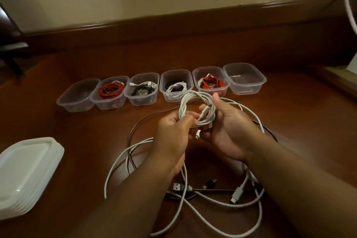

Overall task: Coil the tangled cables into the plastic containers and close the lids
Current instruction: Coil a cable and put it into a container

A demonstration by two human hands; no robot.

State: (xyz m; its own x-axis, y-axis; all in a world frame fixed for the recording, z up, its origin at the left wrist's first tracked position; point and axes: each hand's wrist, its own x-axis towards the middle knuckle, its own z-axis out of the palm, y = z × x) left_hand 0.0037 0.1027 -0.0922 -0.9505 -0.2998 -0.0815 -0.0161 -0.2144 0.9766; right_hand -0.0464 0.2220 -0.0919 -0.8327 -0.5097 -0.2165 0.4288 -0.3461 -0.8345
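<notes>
- Both bare forearms reach in from the bottom edge, converging at mid-frame above the table.
- Left hand [174,131]: back of hand up, fingers curled, thumb and fingertips pinched on the coiled white cable [197,108].
- Right hand [229,131]: palm turned inward and up, fingers wrapped round the coil's right side, index raised.
- Hands nearly touching.

A brown wooden table [81,127] meets a cream wall [135,0].

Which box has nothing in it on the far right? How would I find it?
Look at the row of six clear plastic boxes across the wooden table. Follow it to the right end: the last box sits beside the box with red cable. Unlike that one, it holds no cable.
</notes>
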